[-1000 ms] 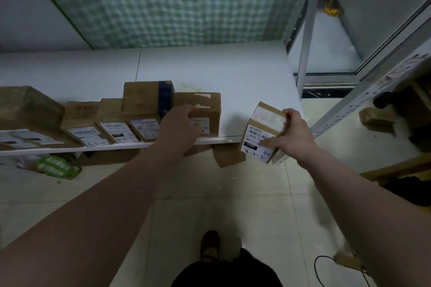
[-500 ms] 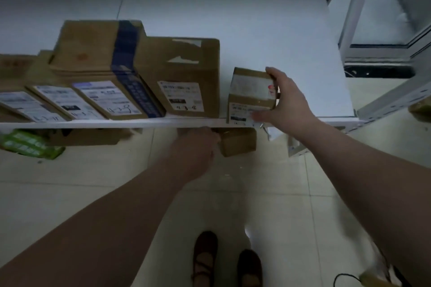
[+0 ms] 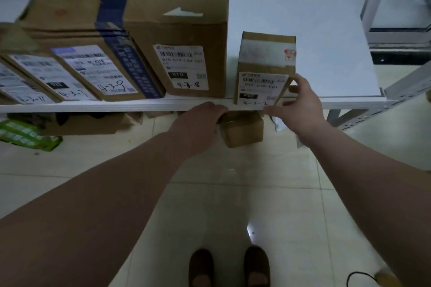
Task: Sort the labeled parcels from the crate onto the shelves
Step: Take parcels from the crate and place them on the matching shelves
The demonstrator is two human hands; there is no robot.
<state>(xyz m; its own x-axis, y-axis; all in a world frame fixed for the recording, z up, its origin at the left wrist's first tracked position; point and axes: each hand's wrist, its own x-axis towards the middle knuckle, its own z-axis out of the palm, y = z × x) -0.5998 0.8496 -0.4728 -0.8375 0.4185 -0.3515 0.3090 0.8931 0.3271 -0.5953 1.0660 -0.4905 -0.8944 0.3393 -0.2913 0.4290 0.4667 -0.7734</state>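
A white shelf (image 3: 303,30) is carrying labeled parcels; the small parcel (image 3: 264,70) is standing at its front edge, right hand (image 3: 300,105) fingers (image 3: 294,88) loosely cupping its right corner; left hand (image 3: 198,123) curled, empty, below the edge; best nudging it back, label outward.

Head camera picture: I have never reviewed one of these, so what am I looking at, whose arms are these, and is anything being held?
There is no machine here. A person wears a camera on the head, so you look down along their own two bare arms toward their shoes and the tiled floor.

In front is a white shelf with a row of labeled cardboard parcels. The right hand has its fingers against the small parcel at the row's right end, which stands on the shelf. Whether it grips or only steadies it is unclear. The left hand, curled, is at the shelf's front edge, near a small box below; it seems to hold nothing.
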